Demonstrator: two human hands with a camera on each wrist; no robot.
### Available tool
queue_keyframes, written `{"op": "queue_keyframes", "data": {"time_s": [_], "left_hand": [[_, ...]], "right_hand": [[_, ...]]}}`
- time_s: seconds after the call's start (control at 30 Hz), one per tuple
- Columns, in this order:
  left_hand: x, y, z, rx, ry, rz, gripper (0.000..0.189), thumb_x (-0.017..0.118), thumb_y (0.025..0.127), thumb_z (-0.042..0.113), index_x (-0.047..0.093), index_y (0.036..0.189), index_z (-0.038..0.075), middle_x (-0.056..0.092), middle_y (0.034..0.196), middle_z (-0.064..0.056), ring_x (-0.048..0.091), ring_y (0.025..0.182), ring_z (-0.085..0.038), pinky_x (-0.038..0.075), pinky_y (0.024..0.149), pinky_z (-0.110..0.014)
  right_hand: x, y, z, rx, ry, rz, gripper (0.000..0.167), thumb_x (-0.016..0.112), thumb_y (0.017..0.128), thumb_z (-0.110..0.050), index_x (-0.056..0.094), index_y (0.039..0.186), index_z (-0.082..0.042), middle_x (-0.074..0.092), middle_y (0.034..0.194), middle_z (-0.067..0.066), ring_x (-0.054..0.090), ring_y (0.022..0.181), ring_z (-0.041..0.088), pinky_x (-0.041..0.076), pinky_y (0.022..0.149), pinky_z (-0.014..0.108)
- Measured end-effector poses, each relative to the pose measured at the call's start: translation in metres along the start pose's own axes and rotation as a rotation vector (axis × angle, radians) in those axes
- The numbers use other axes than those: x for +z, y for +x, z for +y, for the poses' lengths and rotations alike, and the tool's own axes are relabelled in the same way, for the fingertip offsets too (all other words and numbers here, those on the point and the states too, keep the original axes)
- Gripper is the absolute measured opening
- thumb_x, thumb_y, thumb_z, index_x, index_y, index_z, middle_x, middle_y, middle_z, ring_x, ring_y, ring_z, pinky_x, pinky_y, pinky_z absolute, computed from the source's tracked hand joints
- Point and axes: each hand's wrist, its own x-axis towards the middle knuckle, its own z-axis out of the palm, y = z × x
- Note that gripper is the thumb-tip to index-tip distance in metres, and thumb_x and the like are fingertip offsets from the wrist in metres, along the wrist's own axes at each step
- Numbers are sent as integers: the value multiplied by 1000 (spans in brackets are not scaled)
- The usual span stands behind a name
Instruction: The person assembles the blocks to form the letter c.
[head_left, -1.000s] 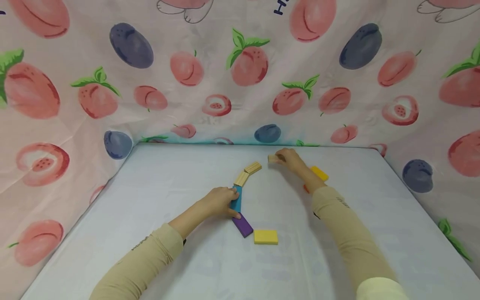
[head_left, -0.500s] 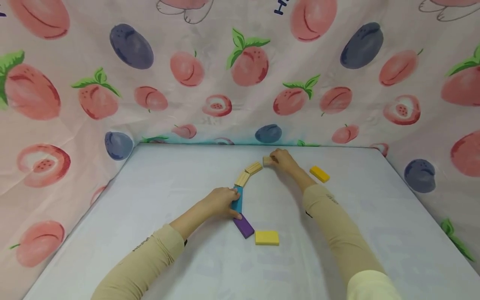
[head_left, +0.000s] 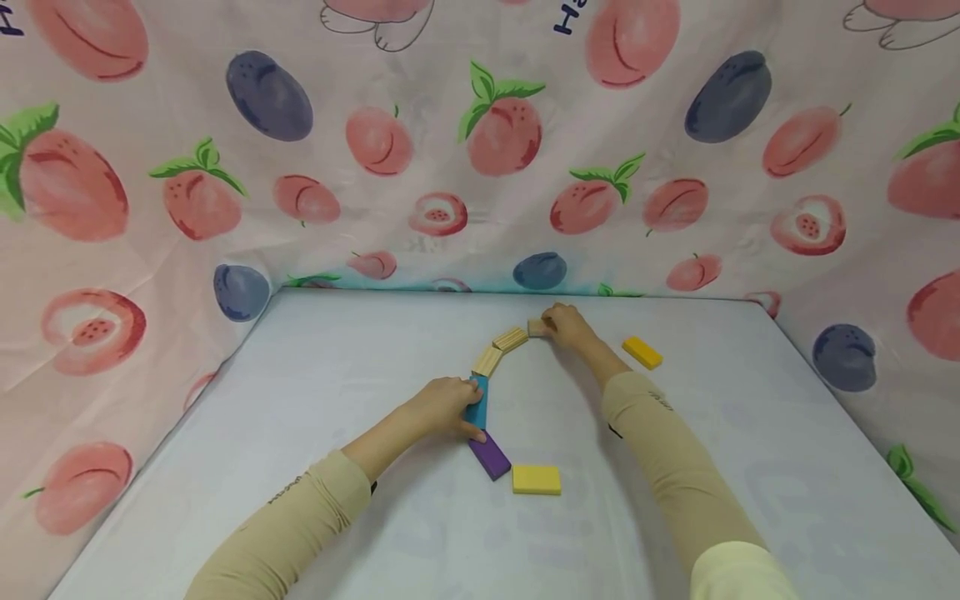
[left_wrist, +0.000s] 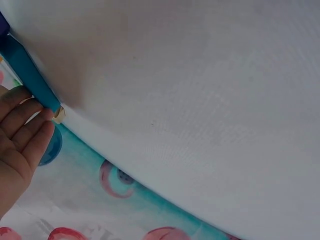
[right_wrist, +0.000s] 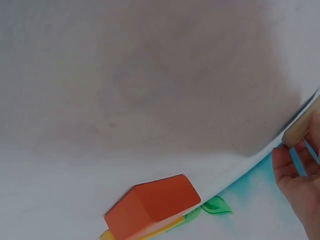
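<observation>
My left hand [head_left: 444, 402] rests at the blue block [head_left: 477, 407], thumb at its near end and fingers at its far end. In the left wrist view the fingers [left_wrist: 31, 131] lie against the side of this blue block [left_wrist: 30, 72]. Farther back, my right hand [head_left: 570, 327] pinches a plain wooden block [head_left: 535, 327] just right of the curved row's far end. Two plain wooden blocks [head_left: 487, 362] continue the row beyond the blue one. A purple block [head_left: 490, 456] and a yellow block [head_left: 536, 480] form its near end.
An orange-yellow block [head_left: 642, 352] lies right of my right forearm. In the right wrist view an orange block [right_wrist: 155, 205] shows in front of it; the arm hides it from the head view. A fruit-print cloth [head_left: 435, 150] walls the white table [head_left: 360, 342].
My right hand has moved slightly left with the wooden block, bringing it close to the row's far end. The forearm now covers the orange block. My left hand has stayed in place.
</observation>
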Motion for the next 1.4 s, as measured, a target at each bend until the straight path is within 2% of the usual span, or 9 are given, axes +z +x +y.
{"op": "queue_keyframes", "data": {"time_s": [0.07, 0.23, 0.47, 0.57, 0.7, 0.8, 0.93, 1.13, 1.4], "left_hand": [[0, 0, 0, -5, -1, -4, 71, 73, 74, 51, 60, 124, 3, 59, 130, -16, 61, 110, -28, 52, 91, -35], [0, -1, 0, -13, 3, -10, 72, 73, 74, 51, 59, 126, 3, 57, 132, -17, 59, 116, -29, 50, 96, -36], [0, 0, 0, -8, -4, -3, 72, 73, 74, 51, 60, 125, 2, 55, 133, -18, 58, 116, -30, 50, 95, -36], [0, 0, 0, -14, 2, -8, 72, 73, 74, 52, 60, 125, 3, 56, 133, -17, 58, 116, -29, 50, 95, -36], [1, 0, 0, -21, 3, -9, 72, 73, 74, 51, 59, 126, 3, 55, 133, -17, 58, 117, -29, 49, 96, -36], [0, 0, 0, -21, -8, -7, 72, 73, 74, 51, 59, 126, 3, 54, 134, -18, 57, 118, -30, 49, 97, -36], [-1, 0, -1, -13, -25, -8, 71, 74, 74, 49, 59, 125, 1, 54, 133, -20, 57, 117, -32, 49, 97, -37], [5, 3, -5, 36, -9, 25, 68, 71, 75, 55, 64, 117, 2, 61, 126, -18, 63, 101, -26, 52, 85, -33], [1, 1, 0, 2, 32, 8, 61, 73, 73, 52, 66, 112, 6, 66, 117, -10, 56, 80, -13, 48, 71, -26]], "right_hand": [[0, 2, 2, 2, 12, 0, 46, 62, 89, -37, 64, 114, 1, 65, 106, 18, 61, 98, 32, 50, 88, 39], [-31, -19, -39, 65, 42, -74, 36, 64, 90, -18, 62, 115, 7, 63, 108, 24, 59, 103, 38, 50, 90, 46], [37, 19, 38, -76, -39, 92, 48, 60, 89, -44, 67, 109, -1, 66, 96, 15, 62, 86, 29, 52, 73, 34], [20, 10, 18, -29, -13, 42, 41, 63, 90, -34, 66, 110, 1, 66, 100, 18, 62, 91, 32, 52, 80, 39], [-30, -23, -43, 35, 37, -42, 33, 63, 91, -15, 62, 115, 7, 63, 108, 23, 59, 102, 37, 49, 91, 44], [-44, -36, -63, 36, 26, -44, 32, 60, 92, -11, 59, 116, 10, 62, 110, 26, 58, 104, 38, 49, 92, 43], [-48, -39, -68, 45, 9, -52, 33, 59, 93, -11, 58, 117, 11, 61, 112, 27, 58, 106, 39, 48, 94, 45], [-52, -40, -70, 56, 35, -71, 33, 59, 93, -12, 59, 118, 9, 61, 116, 26, 58, 109, 38, 48, 96, 46], [-54, -39, -67, 40, 23, -74, 41, 58, 93, -16, 52, 126, 8, 57, 123, 28, 54, 115, 40, 45, 99, 48]]}}
